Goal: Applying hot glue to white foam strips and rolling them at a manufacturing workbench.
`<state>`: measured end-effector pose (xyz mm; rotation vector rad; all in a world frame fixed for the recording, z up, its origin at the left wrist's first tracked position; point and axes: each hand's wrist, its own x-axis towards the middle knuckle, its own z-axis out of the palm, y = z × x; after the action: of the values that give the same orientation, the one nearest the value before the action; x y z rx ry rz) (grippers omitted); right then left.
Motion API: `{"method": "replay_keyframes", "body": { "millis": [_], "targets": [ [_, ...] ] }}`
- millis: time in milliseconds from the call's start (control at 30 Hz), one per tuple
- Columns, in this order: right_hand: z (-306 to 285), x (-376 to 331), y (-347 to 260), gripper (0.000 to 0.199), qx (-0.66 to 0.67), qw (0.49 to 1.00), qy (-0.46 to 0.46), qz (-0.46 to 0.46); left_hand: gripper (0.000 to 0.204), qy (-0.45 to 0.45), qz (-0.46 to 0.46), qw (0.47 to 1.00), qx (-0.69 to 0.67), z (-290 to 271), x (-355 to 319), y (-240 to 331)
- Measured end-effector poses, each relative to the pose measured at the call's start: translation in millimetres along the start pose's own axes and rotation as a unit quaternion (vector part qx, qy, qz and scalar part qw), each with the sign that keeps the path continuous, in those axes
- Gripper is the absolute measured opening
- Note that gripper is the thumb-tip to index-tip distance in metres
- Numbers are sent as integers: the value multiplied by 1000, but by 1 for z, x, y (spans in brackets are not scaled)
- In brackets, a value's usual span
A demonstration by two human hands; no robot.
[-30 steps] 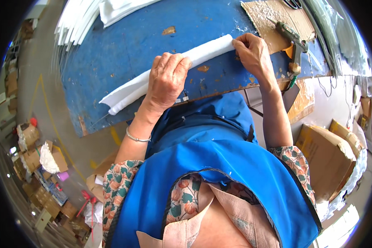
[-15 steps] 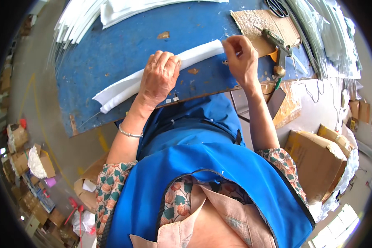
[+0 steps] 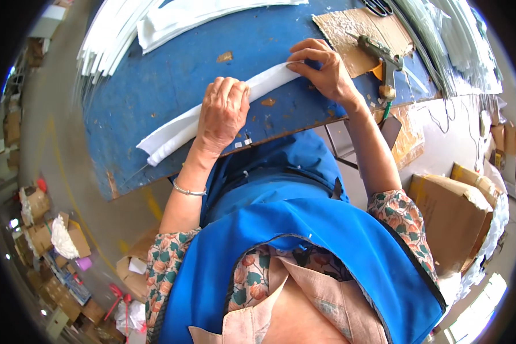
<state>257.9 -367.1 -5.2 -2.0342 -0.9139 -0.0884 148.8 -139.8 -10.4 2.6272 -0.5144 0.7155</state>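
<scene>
A long white strip of soft sheet material (image 3: 175, 135), folded lengthwise into a narrow roll, lies slantwise along the front of the blue table. A thin wire or rod pokes out at its left end. My left hand (image 3: 223, 114) is closed over the strip near its middle, fingers curled down on it. At the strip's right end, my right hand (image 3: 325, 73) pinches the edge between thumb and fingers. Beyond the right hand lies a glue gun (image 3: 387, 63) with an orange trigger.
The worn blue table (image 3: 120, 166) carries stacked white strips (image 3: 114, 40) at far left, a flat white piece (image 3: 178, 26), and cardboard (image 3: 350, 37) with black-handled scissors (image 3: 378, 7). Clear-wrapped rods (image 3: 458, 51) lie at far right. Cardboard boxes (image 3: 447, 221) stand on the floor.
My right hand has moved left from beside the strip's right end onto it, and its fingers now pinch the edge. My left hand stays on the strip. The whole view has shifted slightly.
</scene>
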Motion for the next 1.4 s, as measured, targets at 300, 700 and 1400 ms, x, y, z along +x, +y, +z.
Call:
{"method": "replay_keyframes", "body": {
  "millis": [300, 700, 1400],
  "targets": [
    [-18, 0, 2, 14, 26, 987, 68, 146, 7, -11, -15, 999, -26, 0, 2, -2],
    [-112, -80, 40, 69, -255, 843, 220, 420, 7, -6, -28, 999, -46, 3, -1, -6],
    [-72, -72, 1, 41, -197, 923, 121, 306, 6, -12, -57, 995, -79, 2, 1, -9]
  ]
}}
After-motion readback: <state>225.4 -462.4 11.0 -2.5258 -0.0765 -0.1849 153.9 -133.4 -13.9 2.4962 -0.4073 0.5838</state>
